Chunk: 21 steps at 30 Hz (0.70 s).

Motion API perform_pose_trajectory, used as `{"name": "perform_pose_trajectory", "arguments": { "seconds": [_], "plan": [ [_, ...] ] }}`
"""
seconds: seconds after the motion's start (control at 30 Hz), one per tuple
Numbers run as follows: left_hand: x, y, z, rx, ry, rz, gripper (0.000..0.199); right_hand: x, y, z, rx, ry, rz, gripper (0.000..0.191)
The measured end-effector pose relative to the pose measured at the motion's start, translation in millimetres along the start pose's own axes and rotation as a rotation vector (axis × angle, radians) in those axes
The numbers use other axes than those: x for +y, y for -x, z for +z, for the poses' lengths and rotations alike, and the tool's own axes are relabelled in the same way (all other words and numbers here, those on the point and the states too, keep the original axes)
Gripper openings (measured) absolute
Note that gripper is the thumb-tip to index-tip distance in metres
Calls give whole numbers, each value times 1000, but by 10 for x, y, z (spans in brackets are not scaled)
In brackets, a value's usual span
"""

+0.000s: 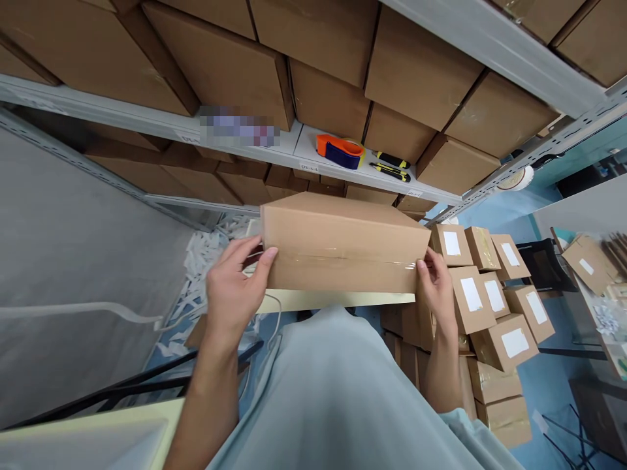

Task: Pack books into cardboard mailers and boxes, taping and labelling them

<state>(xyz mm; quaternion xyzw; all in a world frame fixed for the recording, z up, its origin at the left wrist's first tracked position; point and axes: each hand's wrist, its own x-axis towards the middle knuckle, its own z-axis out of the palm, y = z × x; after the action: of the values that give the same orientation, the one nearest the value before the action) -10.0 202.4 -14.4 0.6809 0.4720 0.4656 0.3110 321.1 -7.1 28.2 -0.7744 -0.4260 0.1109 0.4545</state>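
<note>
Brown cardboard forms the oblong, taped box [345,243] left grip [236,281] and right grip [437,282] pinch.

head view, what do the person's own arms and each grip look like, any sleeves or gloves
The left grip and right grip are ungloved human hands. No watch or bracelet shows on either wrist. Both forearms are bare where visible. A pale blue-green sleeve shows on the right arm, matching the loose, plain top; the left sleeve cannot be made out.

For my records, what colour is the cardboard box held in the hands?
The cardboard box is plain brown; the head view shows it.
</note>
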Motion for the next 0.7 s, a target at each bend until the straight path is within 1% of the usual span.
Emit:
{"name": "perform_pose_trajectory", "arguments": {
  "seconds": [0.07,0.13,0.23,0.27,0.33,0.37,0.43,0.5,0.57,0.63,0.7],
  "plan": [
    [-313,128,96,-116,-6,-58,39,317,84,148,-73,-38,30,49],
    [-658,318,251,-208,20,-168,37,713,209,376,-118,-63,64,43],
    [-1105,649,506,-253,-1,-361,35,1323,468,794,-141,-36,165,29],
    [-1220,752,570,-267,-55,-394,34,1500,566,927,-153,-31,199,27],
    [-1399,929,649,-351,-224,-432,29,1792,757,1144,-207,-28,258,26],
    [-1468,996,665,-419,-314,-456,26,1905,839,1220,-224,-31,297,27],
    [-1579,1080,674,-558,-445,-530,21,2080,950,1301,-257,-35,363,29],
    [-1669,1074,689,-632,-488,-607,22,2209,950,1307,-279,-32,401,30],
    [-1751,957,747,-616,-487,-638,30,2312,816,1291,-276,-27,413,31],
    [-1828,725,862,-559,-469,-631,44,2387,558,1314,-248,-30,420,34],
    [-1886,411,1023,-493,-442,-621,58,2412,222,1413,-214,-49,413,37]
  ]
}}
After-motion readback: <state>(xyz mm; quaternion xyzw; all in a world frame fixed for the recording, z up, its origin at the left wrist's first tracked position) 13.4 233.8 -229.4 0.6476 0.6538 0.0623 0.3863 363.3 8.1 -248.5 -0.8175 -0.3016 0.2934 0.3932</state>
